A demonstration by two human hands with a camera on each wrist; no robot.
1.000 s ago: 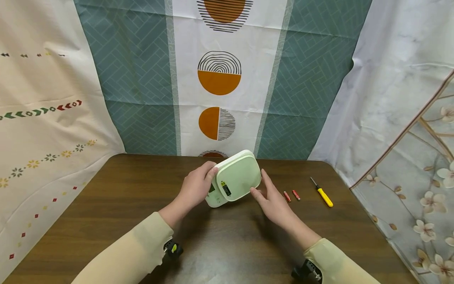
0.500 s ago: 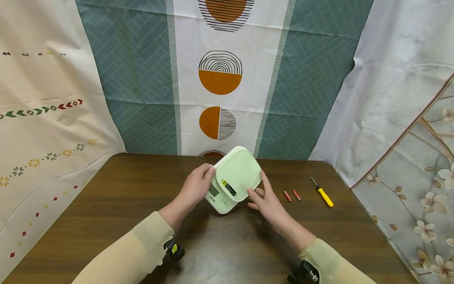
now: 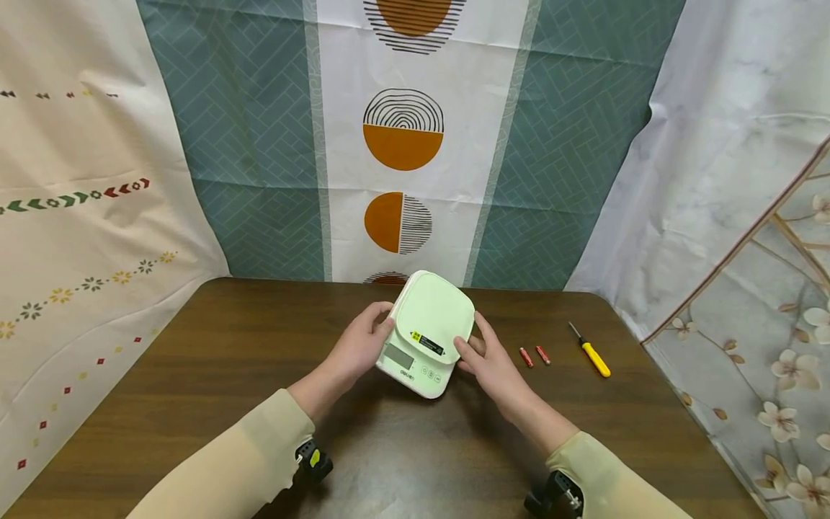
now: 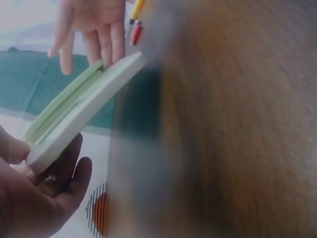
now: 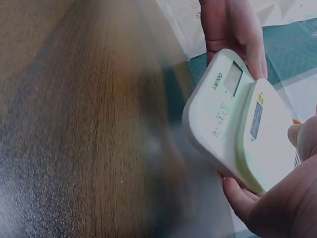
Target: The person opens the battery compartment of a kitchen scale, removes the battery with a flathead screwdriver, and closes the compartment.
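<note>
Fingers of left hand [image 3: 355, 347] and right hand [image 3: 491, 362] grasp the tilted scale [image 3: 428, 333], underside hidden.

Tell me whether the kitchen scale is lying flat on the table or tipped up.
Tipped up. The kitchen scale is held off the table by the left hand and right hand, display end lowest.

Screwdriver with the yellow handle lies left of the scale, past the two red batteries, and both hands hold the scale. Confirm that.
Wrong side. The head view shows the screwdriver to the right of the scale, past the two red batteries. The rest stands: left hand and right hand both hold the scale.
</note>
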